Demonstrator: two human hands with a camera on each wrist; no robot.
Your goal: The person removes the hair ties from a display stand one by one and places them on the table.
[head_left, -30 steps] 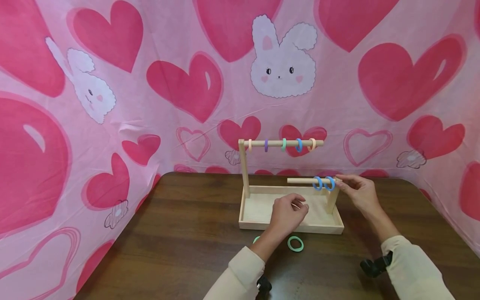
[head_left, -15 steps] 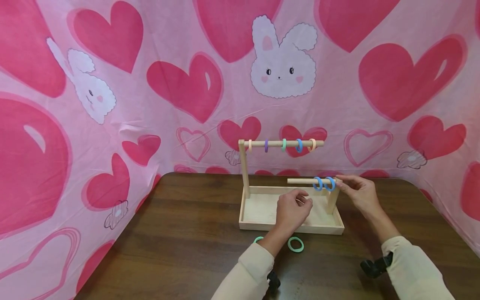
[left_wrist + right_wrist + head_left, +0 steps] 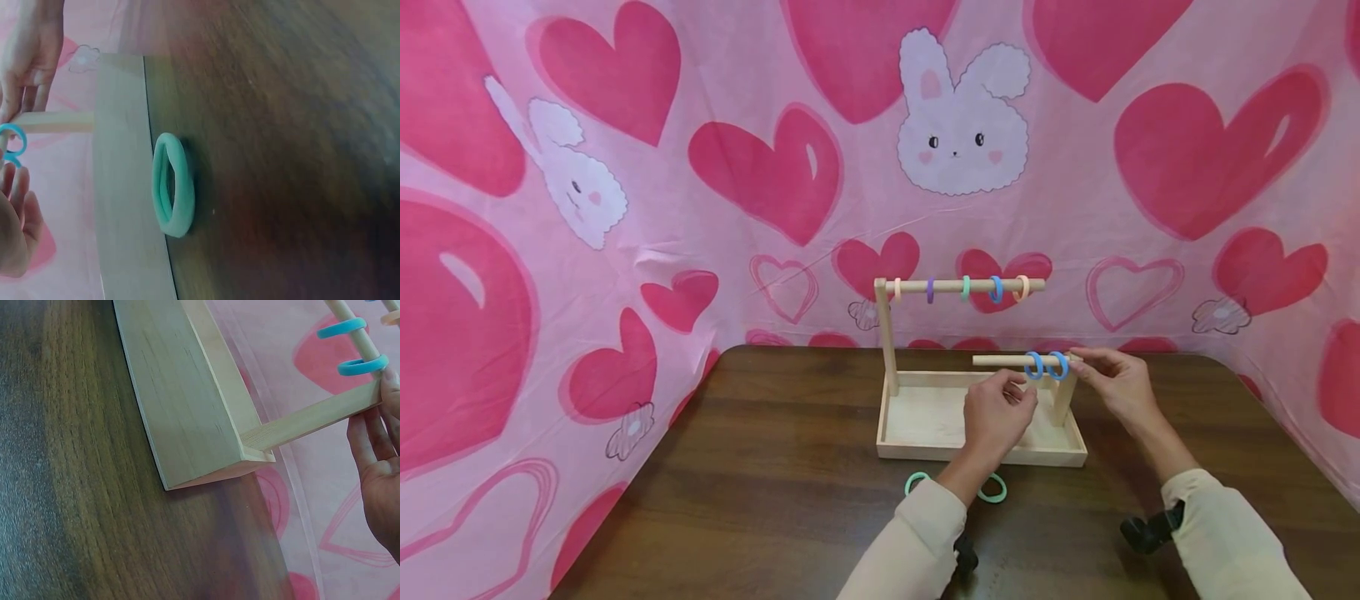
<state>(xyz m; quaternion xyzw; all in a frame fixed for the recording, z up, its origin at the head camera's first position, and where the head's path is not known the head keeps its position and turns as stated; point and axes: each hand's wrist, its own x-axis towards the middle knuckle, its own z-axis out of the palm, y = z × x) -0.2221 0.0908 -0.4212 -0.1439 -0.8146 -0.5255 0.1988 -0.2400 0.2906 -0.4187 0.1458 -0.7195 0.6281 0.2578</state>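
A wooden stand [image 3: 917, 452] has a tray base, a tall left post with an upper rod, and a short right post [image 3: 312, 419] with a lower rod [image 3: 996, 361]. Two blue hair ties [image 3: 362, 366] hang on the lower rod, near its post. My right hand [image 3: 1116, 385] pinches the top of that post between thumb and fingers. My left hand [image 3: 998, 415] is over the tray, fingers loosely bent, fingertips right below the left blue hair tie. In the left wrist view, the left thumb stands apart from the fingers. A green hair tie [image 3: 181, 209] lies before the tray.
Several hair ties in peach, purple [image 3: 930, 291], green and blue hang on the upper rod [image 3: 910, 286]. Another green hair tie [image 3: 910, 482] lies left of my left forearm. The dark wooden table [image 3: 775, 467] meets a pink heart-patterned cloth [image 3: 737, 208] behind.
My left hand has moved right and slightly up, toward the blue hair ties. Its forearm now partly covers the right green hair tie and uncovers the left one. My right hand stays put.
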